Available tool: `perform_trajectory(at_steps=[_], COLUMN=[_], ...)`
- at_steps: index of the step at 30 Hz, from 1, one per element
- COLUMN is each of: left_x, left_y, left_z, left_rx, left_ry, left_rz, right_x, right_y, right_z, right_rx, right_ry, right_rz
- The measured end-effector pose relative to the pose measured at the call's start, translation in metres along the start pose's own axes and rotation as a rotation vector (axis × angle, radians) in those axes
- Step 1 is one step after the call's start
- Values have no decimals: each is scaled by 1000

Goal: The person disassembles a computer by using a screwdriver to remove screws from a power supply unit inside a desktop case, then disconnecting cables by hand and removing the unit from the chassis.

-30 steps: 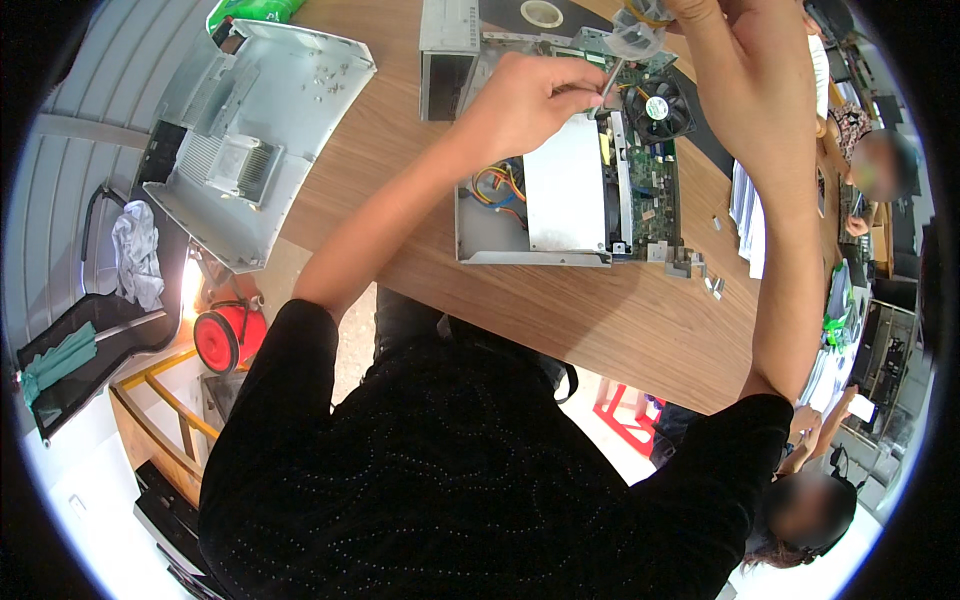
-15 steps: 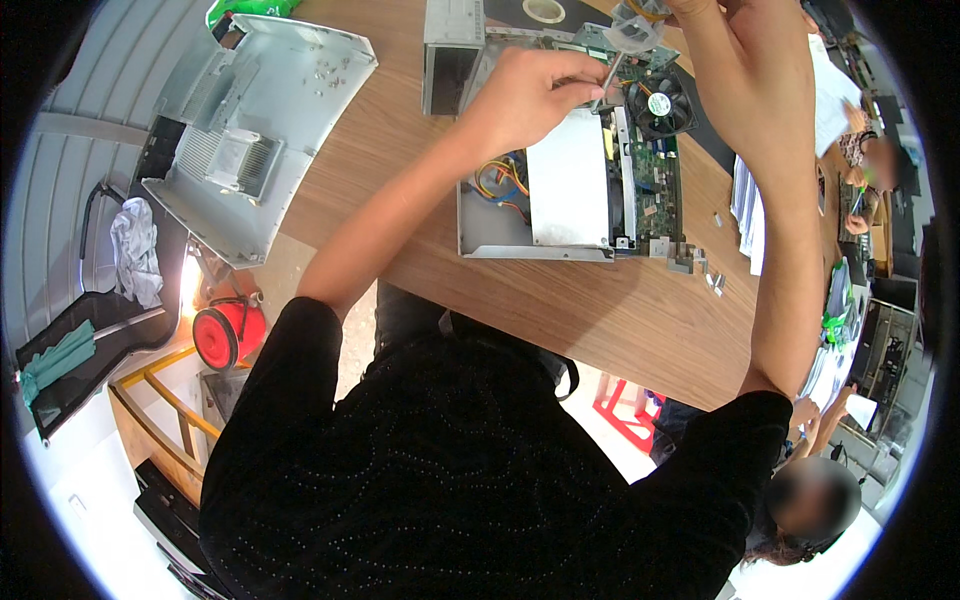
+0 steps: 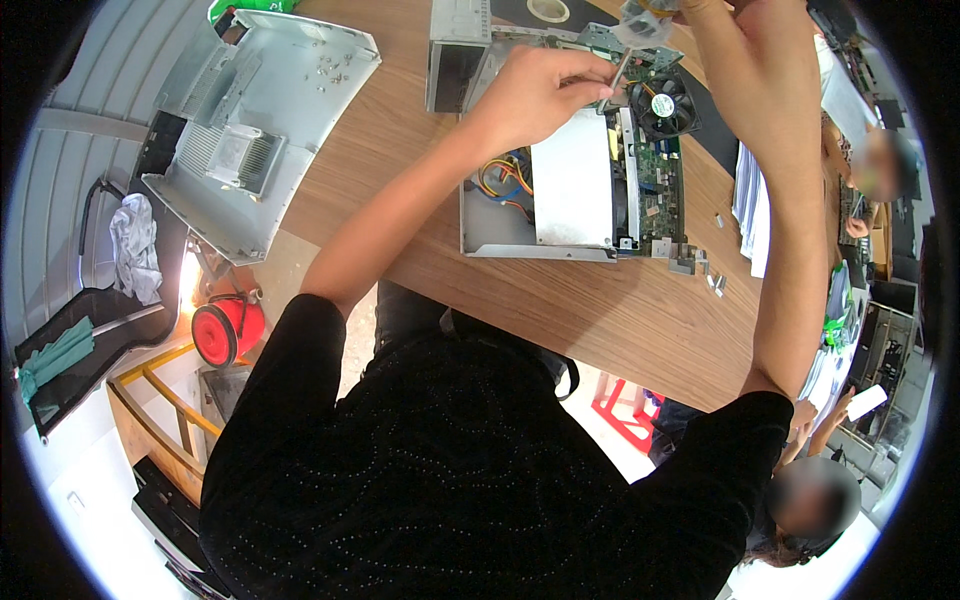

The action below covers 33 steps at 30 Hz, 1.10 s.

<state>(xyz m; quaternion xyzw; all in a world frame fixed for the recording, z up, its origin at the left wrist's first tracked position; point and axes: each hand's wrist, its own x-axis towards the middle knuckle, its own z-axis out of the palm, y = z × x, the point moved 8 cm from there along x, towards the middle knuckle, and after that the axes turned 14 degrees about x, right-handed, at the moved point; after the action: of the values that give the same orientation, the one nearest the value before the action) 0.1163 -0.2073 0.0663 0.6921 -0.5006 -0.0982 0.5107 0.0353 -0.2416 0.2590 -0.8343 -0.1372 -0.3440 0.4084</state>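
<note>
A screwdriver (image 3: pixel 643 30) with a clear, bulky handle slants down into an opened computer case (image 3: pixel 540 252). My right hand (image 3: pixel 755 75) is closed around the top of the handle, its fingers partly cut off by the upper edge. Close to the tip, my left hand (image 3: pixel 530 95) pinches the metal shaft between thumb and forefinger. Whatever the tip touches is too small to make out. Just right of the tip sits a black fan (image 3: pixel 665 105) above a green circuit board (image 3: pixel 655 185). A white metal plate (image 3: pixel 572 185) covers the case's middle, with coloured wires (image 3: pixel 505 180) beside it.
To the left lies a pale case cover (image 3: pixel 320 120) holding small screws and a finned heat sink (image 3: pixel 240 158). Small metal brackets (image 3: pixel 690 262) lie by the case's near right corner. Paper stacks (image 3: pixel 750 210) and other people (image 3: pixel 815 500) are at the right.
My hands and the screwdriver stay almost in place, and the view has shifted very slightly. A person at the right has moved a white object.
</note>
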Motion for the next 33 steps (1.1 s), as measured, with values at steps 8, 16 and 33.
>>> perform_trajectory(at_steps=[8,16,33], left_x=[-9,-5,2], left_y=[23,11,-39], left_z=[-11,-22,47], left_rx=[23,70,23], left_ry=[63,418,-427], left_rz=[174,332,-23], right_x=[19,20,31], right_y=[-46,-36,-32], right_z=[45,49,21], right_rx=[-457,-428,-827], right_ry=[-469,-414,-392], right_rz=[-84,-129,31])
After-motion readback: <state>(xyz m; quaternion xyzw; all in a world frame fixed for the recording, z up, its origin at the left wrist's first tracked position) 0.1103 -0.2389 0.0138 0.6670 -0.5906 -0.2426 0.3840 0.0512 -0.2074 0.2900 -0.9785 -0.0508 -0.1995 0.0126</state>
